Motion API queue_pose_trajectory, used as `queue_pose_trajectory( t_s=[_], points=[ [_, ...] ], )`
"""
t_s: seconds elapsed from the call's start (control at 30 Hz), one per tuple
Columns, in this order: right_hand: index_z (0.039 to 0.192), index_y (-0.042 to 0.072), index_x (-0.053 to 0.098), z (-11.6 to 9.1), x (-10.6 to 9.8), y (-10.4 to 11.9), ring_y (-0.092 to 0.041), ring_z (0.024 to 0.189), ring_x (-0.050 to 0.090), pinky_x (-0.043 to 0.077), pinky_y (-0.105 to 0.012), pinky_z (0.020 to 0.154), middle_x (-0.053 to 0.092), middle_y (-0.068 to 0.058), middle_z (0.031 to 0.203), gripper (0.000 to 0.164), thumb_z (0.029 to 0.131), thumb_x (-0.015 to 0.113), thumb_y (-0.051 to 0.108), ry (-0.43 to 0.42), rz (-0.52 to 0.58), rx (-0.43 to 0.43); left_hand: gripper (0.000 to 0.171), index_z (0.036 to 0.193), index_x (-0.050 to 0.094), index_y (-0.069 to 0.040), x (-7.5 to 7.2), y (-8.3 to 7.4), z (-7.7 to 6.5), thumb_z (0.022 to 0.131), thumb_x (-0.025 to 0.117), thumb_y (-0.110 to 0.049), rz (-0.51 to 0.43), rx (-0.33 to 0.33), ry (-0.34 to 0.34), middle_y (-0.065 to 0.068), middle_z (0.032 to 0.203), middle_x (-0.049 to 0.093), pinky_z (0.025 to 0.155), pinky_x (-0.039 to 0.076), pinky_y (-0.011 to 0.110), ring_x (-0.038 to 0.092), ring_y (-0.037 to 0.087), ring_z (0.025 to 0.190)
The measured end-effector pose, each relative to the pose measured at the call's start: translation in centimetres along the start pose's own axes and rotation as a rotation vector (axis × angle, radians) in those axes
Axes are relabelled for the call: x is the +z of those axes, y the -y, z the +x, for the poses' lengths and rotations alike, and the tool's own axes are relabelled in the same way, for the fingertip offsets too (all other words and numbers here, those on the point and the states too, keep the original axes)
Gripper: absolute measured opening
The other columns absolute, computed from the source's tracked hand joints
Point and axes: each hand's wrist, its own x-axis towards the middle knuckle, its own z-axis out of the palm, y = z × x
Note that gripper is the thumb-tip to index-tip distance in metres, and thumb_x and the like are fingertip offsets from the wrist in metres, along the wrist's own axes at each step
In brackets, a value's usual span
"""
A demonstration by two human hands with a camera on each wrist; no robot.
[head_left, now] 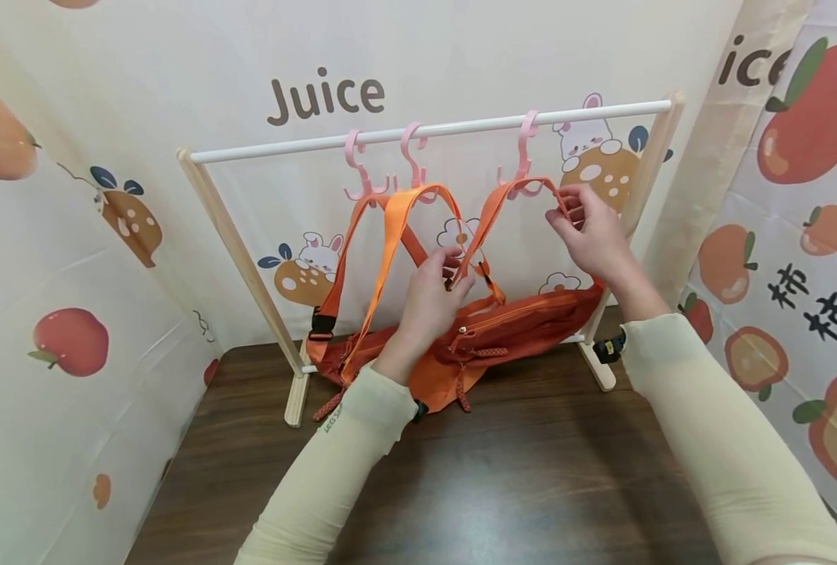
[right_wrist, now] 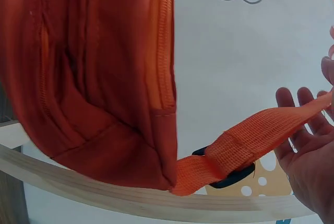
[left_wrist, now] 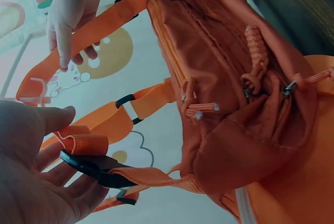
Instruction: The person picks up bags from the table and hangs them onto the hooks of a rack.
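An orange-red fabric bag (head_left: 538, 318) with zippers and braided cord pulls rests low at the rack's base. One of its straps (head_left: 490, 210) arches over the right pink hook (head_left: 524, 149). My left hand (head_left: 428, 302) holds this strap's left side; in the left wrist view a black buckle (left_wrist: 91, 166) lies against its fingers. My right hand (head_left: 591, 235) has the strap's right side between thumb and fingers; in the right wrist view the webbing (right_wrist: 271, 125) crosses the fingers. A brighter orange strap (head_left: 394, 224) loops over the middle hook (head_left: 411, 157).
The wooden rack's white bar (head_left: 460, 128) spans above the bag. Another pink hook (head_left: 356, 161) carries a strap on the left. Wooden feet (head_left: 598, 367) stand on the dark brown table (head_left: 524, 471). Fruit-printed cloth (head_left: 453, 55) hangs behind and on both sides.
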Motion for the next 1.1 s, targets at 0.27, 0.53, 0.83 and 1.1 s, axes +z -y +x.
queue_pose_trajectory(
  t_s=[0.27,0.53,0.83,1.1],
  points=[
    [0.143,0.018,0.038,-1.6,0.4,0.2,-0.026,0.120,0.048,0.039,-0.049,0.098,0.050,-0.007,0.132,0.061,0.090,0.065,0.033,-0.072,0.035,-0.100,0.055,0.135,0.047,-0.015,-0.3,0.5,-1.6,0.088,0.070,-0.032,0.110,0.014,-0.006,-0.001,0.124,0.053,0.091,0.046,0.034,0.052,0.018,0.111],
    [0.142,0.014,0.039,-4.5,0.9,1.2,-0.022,0.126,0.038,0.034,-0.050,0.098,0.042,-0.005,0.139,0.064,0.087,0.067,0.029,-0.171,-0.049,-0.197,0.062,0.140,0.043,-0.015,-0.5,0.8,-4.1,0.087,0.070,-0.035,0.186,0.026,0.002,0.001,0.132,0.050,0.095,0.044,0.034,0.050,0.017,0.115],
    [0.140,0.010,0.042,-8.8,1.4,1.6,-0.023,0.127,0.036,0.038,-0.050,0.097,0.042,-0.007,0.140,0.064,0.082,0.069,0.019,-0.225,-0.113,-0.304,0.055,0.135,0.048,-0.018,-1.3,0.7,-7.5,0.087,0.070,-0.036,0.253,0.154,-0.037,-0.003,0.129,0.051,0.097,0.043,0.034,0.047,0.013,0.119],
    [0.141,0.008,0.042,-11.9,1.8,1.1,-0.032,0.128,0.036,0.028,-0.051,0.103,0.042,-0.013,0.141,0.065,0.083,0.070,0.020,-0.160,-0.172,-0.331,0.048,0.126,0.057,-0.015,-4.5,0.5,-10.1,0.084,0.075,-0.029,0.225,0.249,-0.155,-0.002,0.121,0.057,0.092,0.045,0.035,0.051,0.015,0.112]
  ],
)
